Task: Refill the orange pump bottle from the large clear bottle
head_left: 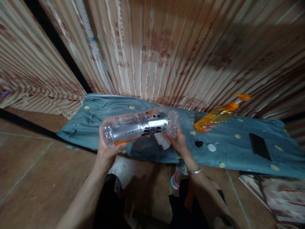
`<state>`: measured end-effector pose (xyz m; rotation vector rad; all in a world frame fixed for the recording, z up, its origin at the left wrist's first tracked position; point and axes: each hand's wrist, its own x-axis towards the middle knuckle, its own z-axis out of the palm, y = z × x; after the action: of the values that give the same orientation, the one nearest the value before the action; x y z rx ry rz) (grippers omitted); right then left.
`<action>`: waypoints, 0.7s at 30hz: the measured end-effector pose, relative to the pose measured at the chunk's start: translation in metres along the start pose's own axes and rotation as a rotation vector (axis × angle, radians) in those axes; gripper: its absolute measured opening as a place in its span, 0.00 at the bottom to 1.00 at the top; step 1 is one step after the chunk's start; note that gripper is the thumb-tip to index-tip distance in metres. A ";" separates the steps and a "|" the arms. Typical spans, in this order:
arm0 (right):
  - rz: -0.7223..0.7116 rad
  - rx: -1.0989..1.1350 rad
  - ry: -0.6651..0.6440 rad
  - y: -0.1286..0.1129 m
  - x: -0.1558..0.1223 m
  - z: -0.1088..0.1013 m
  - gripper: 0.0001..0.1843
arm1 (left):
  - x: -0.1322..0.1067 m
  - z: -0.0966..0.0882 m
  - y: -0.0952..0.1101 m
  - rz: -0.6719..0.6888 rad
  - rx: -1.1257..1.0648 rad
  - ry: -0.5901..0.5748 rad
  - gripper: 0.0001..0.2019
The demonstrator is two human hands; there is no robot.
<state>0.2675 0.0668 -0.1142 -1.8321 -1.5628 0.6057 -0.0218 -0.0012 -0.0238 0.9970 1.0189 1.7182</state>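
My left hand is wrapped round the base end of a clear plastic bottle with a silver and orange label, held on its side above the floor. My right hand grips the bottle's neck end and pinches a white cloth or tissue against it. A silver bangle sits on my right wrist. Both hands hover over the near edge of a blue-green patterned sheet.
On the sheet lie an orange pump bottle, a black cap, a white cap and a dark phone. A striped curtain hangs behind. My knees and a pink-and-white shoe are on the brown tiled floor.
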 end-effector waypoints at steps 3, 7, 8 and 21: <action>-0.017 0.007 -0.002 0.000 0.000 0.000 0.28 | 0.000 0.000 0.000 -0.009 -0.009 0.023 0.42; -0.014 0.007 0.004 0.001 0.000 0.001 0.28 | 0.001 -0.001 0.000 -0.006 -0.006 0.028 0.43; -0.010 0.008 0.006 0.001 0.000 0.001 0.27 | 0.001 0.000 -0.001 -0.003 -0.007 0.028 0.44; 0.035 0.008 -0.025 -0.008 -0.001 -0.004 0.30 | 0.000 -0.002 -0.001 0.010 -0.027 -0.005 0.42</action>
<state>0.2641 0.0655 -0.1057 -1.8565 -1.5449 0.6520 -0.0231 -0.0011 -0.0255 0.9905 0.9869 1.7325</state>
